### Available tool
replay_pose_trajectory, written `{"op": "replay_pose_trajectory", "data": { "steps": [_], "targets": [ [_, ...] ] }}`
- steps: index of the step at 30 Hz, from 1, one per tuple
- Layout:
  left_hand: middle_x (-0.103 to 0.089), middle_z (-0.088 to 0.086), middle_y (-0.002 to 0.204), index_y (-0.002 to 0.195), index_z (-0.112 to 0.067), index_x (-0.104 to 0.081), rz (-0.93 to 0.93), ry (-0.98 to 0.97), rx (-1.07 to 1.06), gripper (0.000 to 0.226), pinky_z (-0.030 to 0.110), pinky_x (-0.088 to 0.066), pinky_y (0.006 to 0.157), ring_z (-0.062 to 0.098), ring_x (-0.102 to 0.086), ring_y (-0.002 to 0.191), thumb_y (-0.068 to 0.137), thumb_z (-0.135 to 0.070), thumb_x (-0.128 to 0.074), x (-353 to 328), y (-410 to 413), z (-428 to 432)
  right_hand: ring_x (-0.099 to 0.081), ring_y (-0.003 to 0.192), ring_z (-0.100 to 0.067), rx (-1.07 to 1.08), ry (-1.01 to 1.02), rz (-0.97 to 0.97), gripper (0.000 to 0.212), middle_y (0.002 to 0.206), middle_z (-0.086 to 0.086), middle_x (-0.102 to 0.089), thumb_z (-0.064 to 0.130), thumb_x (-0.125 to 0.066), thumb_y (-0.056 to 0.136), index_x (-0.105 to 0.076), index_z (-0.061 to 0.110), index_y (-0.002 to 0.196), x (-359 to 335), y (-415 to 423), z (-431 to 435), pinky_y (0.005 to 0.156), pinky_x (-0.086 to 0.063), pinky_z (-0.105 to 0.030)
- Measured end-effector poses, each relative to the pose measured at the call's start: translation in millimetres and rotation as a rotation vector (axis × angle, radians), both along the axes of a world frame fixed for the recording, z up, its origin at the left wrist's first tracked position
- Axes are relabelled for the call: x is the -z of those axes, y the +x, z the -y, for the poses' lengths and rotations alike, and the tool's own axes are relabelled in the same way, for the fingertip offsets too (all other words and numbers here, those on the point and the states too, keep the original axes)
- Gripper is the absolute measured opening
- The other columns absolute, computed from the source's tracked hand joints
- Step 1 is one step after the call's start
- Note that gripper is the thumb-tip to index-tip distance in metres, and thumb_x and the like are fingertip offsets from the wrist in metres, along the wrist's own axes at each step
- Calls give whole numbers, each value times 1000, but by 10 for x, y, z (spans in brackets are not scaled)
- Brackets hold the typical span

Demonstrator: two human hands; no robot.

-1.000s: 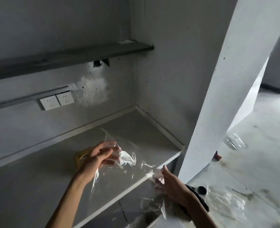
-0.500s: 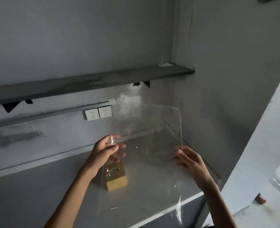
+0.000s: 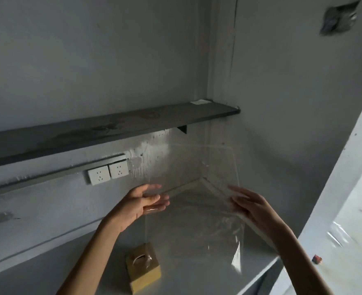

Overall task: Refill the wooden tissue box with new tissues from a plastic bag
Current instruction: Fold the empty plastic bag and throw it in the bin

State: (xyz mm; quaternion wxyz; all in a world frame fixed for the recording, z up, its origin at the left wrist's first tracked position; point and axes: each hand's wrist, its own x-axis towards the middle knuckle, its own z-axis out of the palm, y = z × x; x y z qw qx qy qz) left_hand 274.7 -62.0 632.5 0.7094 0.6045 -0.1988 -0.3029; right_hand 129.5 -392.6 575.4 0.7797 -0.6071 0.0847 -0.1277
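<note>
A large clear plastic bag (image 3: 197,184) is held up flat in front of me, stretched between both hands above the grey counter (image 3: 197,269). My left hand (image 3: 142,204) grips its left edge between thumb and fingers. My right hand (image 3: 251,206) holds the right edge with fingers extended. The bag looks empty; I see no tissues. The small wooden tissue box (image 3: 142,267), with an oval slot on top, stands on the counter below my left hand, near the front edge. The bag's lower left corner hangs over the box.
A dark wall shelf (image 3: 112,126) runs above the counter. Two white sockets (image 3: 107,174) sit on the back wall. A white pillar (image 3: 346,167) stands at the right. More clear plastic (image 3: 339,233) and a small red object (image 3: 316,259) lie on the floor beyond.
Both hands lifted the bag from the counter edge and spread it open and flat. My view rose toward the wall; the hands now sit higher above the box.
</note>
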Motion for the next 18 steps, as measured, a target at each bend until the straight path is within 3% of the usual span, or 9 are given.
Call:
{"op": "replay_pose_trajectory", "data": {
  "steps": [3, 5, 10, 12, 15, 18],
  "targets": [
    [-71, 24, 112, 124, 1, -55, -31, 33, 47, 34, 31, -61, 79, 34, -69, 105, 92, 10, -50, 80, 235, 152, -65, 104, -25, -94, 79, -16, 50, 120, -19, -67, 11, -70, 81, -61, 11, 129, -66, -22, 209, 88, -57, -28],
    [-71, 24, 111, 125, 3, -55, -35, 37, 80, 33, 32, -61, 81, 34, -69, 106, 93, 10, -48, 146, 369, 275, -64, 113, -26, -106, 2, -113, 51, 125, -19, -66, 13, -71, 82, -60, 12, 131, -72, -30, 310, 97, -53, -31],
    [-71, 26, 107, 127, -6, -59, 178, 172, 238, 34, 48, -58, 88, 38, -71, 99, 96, 2, -49, 22, 445, 546, -72, 96, -25, -30, -279, -249, 39, 106, -17, -75, 11, -60, 90, -62, 9, 129, -441, -37, 385, 86, -58, -34],
    [-73, 20, 107, 125, -13, -63, 279, 50, 248, 32, 48, -59, 87, 36, -71, 99, 95, -7, -54, -203, 457, 559, -73, 92, -27, 4, -321, -122, 45, 102, -18, -75, 20, -66, 86, -61, 12, 129, -757, -148, 486, 80, -60, -33],
    [-72, 21, 109, 131, -16, -59, 401, -215, 284, 37, 38, -60, 80, 39, -72, 93, 94, -19, -61, -639, 481, 503, -74, 81, -26, 0, -310, 215, 57, 95, -17, -75, 36, -78, 78, -63, 15, 128, -1270, -371, 600, 75, -60, -33],
    [-73, 20, 108, 129, -13, -61, 498, -365, 266, 37, 34, -61, 74, 34, -75, 86, 93, -21, -64, -932, 561, 695, -74, 72, -17, 47, -306, 386, 41, 91, -9, -78, 36, -79, 76, -73, 19, 113, -1610, -285, 751, 67, -59, -27]
  ]
}}
